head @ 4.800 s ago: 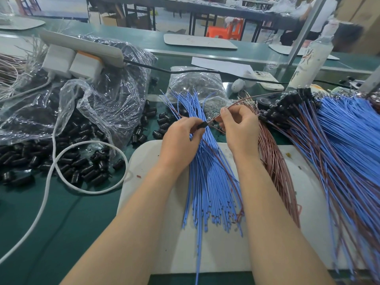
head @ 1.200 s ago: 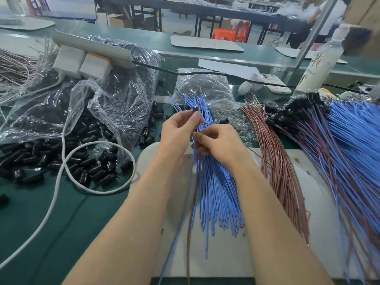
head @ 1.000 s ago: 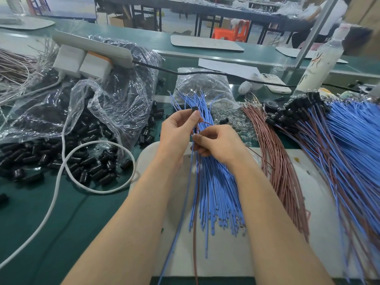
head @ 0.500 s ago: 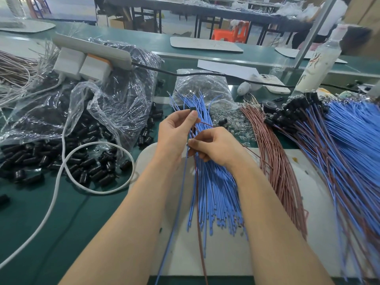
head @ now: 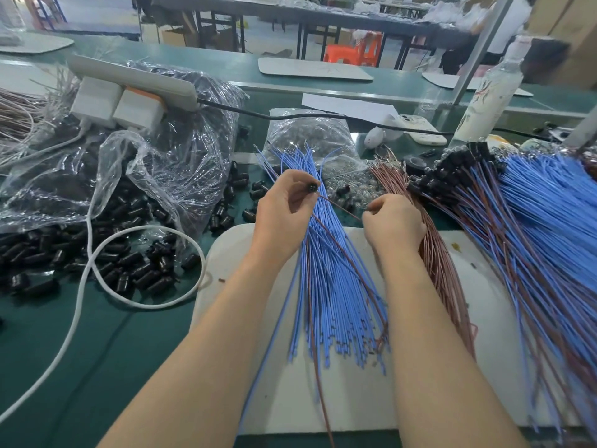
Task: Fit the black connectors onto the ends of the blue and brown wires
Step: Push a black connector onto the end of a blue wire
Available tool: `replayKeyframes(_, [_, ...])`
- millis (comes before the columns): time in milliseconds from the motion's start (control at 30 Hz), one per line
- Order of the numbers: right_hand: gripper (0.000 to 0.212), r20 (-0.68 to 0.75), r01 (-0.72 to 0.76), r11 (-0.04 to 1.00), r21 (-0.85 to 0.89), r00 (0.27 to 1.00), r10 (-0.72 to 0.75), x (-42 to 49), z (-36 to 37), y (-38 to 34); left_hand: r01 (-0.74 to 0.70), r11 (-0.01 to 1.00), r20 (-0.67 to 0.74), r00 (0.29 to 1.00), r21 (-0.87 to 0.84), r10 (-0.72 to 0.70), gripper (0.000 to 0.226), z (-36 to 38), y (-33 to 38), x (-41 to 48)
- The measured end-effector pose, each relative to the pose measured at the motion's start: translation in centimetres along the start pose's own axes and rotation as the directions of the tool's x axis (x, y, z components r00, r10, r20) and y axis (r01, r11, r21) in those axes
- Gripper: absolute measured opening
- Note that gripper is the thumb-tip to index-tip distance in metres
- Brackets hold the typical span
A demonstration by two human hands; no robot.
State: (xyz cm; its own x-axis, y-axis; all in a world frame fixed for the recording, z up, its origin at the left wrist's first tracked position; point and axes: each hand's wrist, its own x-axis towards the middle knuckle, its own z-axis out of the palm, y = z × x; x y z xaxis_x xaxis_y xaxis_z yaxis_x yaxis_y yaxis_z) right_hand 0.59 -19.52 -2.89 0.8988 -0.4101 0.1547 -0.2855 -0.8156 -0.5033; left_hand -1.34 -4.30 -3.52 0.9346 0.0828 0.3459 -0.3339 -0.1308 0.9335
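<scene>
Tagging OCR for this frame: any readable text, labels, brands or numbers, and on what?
No text can be read in this frame.
White bottle: red and dark printed marks, too blurred to read.
White sheet of paper: no print visible.
White power strip and the chargers plugged into it: no legible marking.
Black connector in the left hand: too small to tell.

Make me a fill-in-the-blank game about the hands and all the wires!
1. The left hand pinches a small ____ connector.
2. The loose bundle of thin wires between the arms is ____.
3. The right hand rests on the bundle of ____ wires.
4. The loose black connectors lie to the ____ of the white board.

Missing words: black; blue; brown; left
</scene>
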Motion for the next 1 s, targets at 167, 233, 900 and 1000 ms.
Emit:
replayKeyframes(167, [0.026,0.004,0.048,0.997,0.065,0.999,-0.048,-0.3,0.1,0.0,-0.006,1.0,0.011,1.0,-0.026,0.007,0.031,-0.1,0.0,-0.1])
replayKeyframes(233, [0.024,-0.048,0.041,0.986,0.165,0.998,-0.033,-0.1,-0.7,0.4,-0.009,0.999,0.016,1.0,-0.032,0.009,0.031,-0.1,-0.1,-0.1])
replayKeyframes(900, [0.02,-0.134,0.184,0.856,0.484,0.982,-0.135,-0.7,-2.1,-0.5,-0.005,1.0,0.028,1.0,0.004,0.005,0.023,0.0,-0.2,0.1])
replayKeyframes(1000, [0.012,-0.027,0.182,0.626,0.759,0.968,-0.248,-2.1,-2.2,-2.4,-0.019,1.0,0.025,1.0,0.01,0.019,0.024,0.1,-0.3,0.2])
